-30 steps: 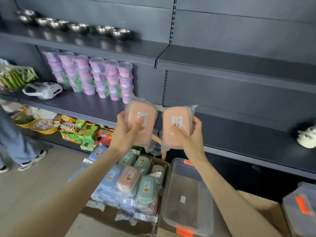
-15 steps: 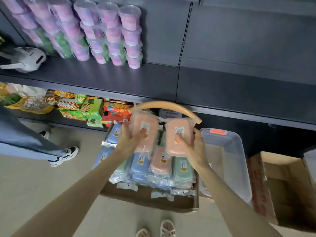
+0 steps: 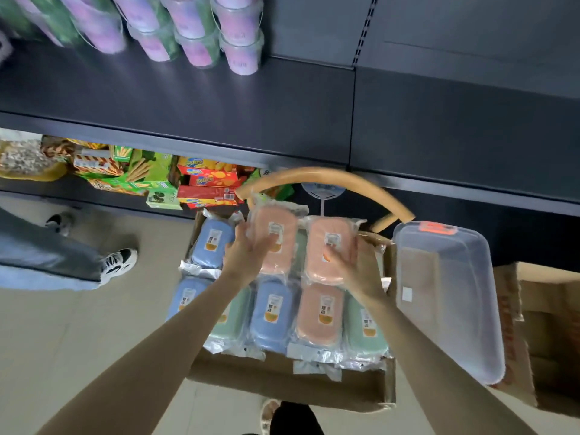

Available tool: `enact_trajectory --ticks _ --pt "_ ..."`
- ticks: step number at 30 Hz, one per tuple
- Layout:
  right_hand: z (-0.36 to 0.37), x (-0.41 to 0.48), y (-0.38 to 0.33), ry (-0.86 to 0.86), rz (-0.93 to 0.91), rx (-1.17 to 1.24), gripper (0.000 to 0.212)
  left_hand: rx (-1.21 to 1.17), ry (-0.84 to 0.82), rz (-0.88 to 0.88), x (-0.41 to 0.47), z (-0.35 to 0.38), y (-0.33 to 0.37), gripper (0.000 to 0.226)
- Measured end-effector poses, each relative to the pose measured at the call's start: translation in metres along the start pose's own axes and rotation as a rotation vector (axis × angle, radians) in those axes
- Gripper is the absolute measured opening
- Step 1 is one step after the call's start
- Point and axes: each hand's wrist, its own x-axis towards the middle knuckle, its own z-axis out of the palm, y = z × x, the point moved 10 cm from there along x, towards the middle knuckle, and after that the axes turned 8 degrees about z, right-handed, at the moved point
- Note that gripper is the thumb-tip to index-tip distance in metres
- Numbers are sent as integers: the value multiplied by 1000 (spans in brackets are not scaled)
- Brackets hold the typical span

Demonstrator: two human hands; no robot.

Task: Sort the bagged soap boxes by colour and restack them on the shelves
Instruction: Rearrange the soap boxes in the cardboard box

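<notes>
Left pink soap box [image 3: 276, 221]: bagged in clear film, label facing me, held upright over the far end of the carton, side by side with the second pink one.
Right pink soap box [image 3: 318, 271]: same bag and label, just beside the first. I cannot tell whether the two touch.
Left grip [image 3: 248, 255]: holding the left pink soap box, thumb across its front near the label and the other fingers hidden behind it.
Right grip [image 3: 354, 268]: holding the right pink soap box from its right edge, thumb pressed on the front below the label.
Where they sit: both boxes are low over the packs in the carton. I cannot tell whether they rest on them.
Carton [image 3: 282, 381]: brown cardboard, open, on the floor in front of me.
Packs in the carton: a blue pack [image 3: 213, 243] just left of my left grip. Nearer me is a row with another blue pack [image 3: 271, 312], a pink pack [image 3: 320, 312] and a green pack [image 3: 364, 324], all lying flat with labels up.
Curved handle [image 3: 314, 177]: a tan arc over the far end of the carton.
Clear tub [image 3: 445, 296]: empty, with an orange clip at its far end, just right of the carton.
Shelf [image 3: 188, 95]: dark, above the carton, with stacked pink-filled cups [image 3: 238, 36] at its back.
Lower shelf: snack boxes [image 3: 204, 183] in red, yellow and green.
Floor: another person's sneaker [image 3: 116, 265] to the left.
</notes>
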Motion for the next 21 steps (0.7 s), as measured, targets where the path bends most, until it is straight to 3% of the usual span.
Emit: enact_trajectory --ticks 5,12,15,19,21 --pt "34 35 -1 9 -1 -166 78 149 10 22 36 -5 -23 60" --pt "76 62 12 -28 91 -193 64 276 -18 29 67 -14 -61 62" --pt "88 68 16 -4 125 -219 73 278 -44 57 78 -15 -74 66" --pt "100 73 7 -6 92 -227 99 332 -111 117 85 -14 -86 71" --pt "105 74 3 -17 45 -276 93 373 -133 133 86 -14 -89 69"
